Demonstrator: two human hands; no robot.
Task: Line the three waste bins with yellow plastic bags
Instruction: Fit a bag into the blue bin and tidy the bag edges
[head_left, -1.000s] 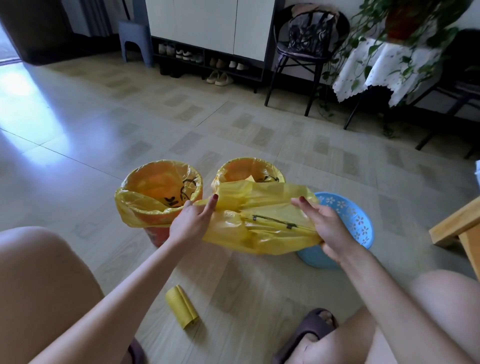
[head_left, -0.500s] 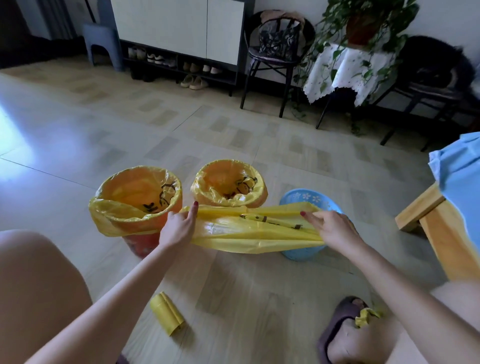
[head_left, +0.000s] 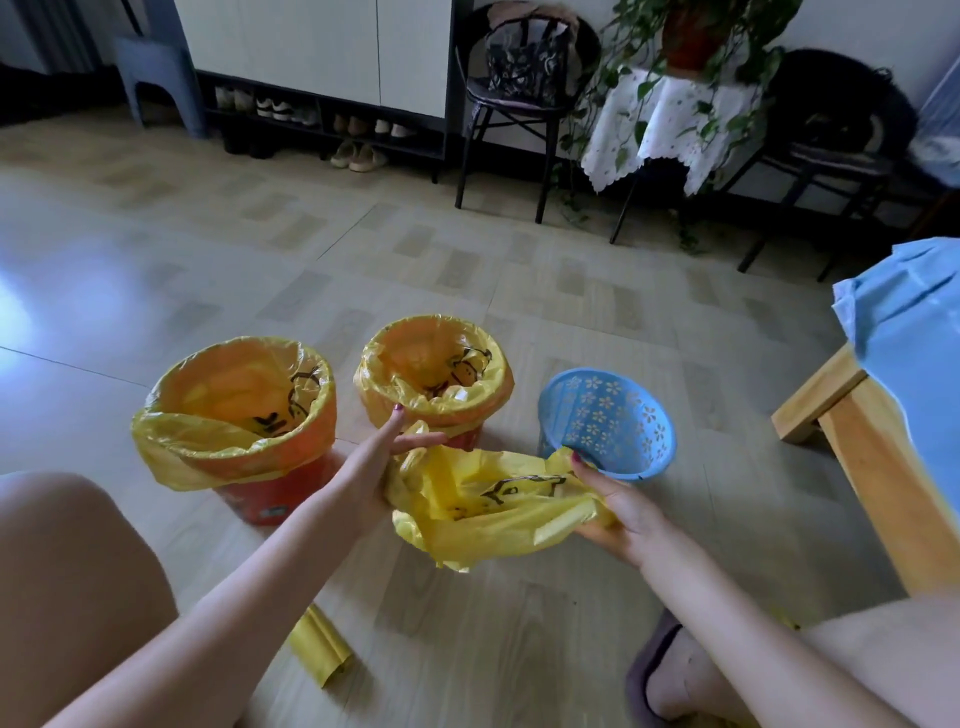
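Gripping the yellow bag (head_left: 488, 514), right hand (head_left: 618, 514) curls round its edge; left hand (head_left: 371, 462) touches it, fingers straight

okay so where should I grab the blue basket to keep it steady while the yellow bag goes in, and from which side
Hold the blue basket by its far-right rim, coming from above on the right. It is the only unlined bin, it stands upright with its flared mouth open, and its perforated wall probably gives little purchase. The yellow bag, held by the left hand and right hand, already crowds the near rim.
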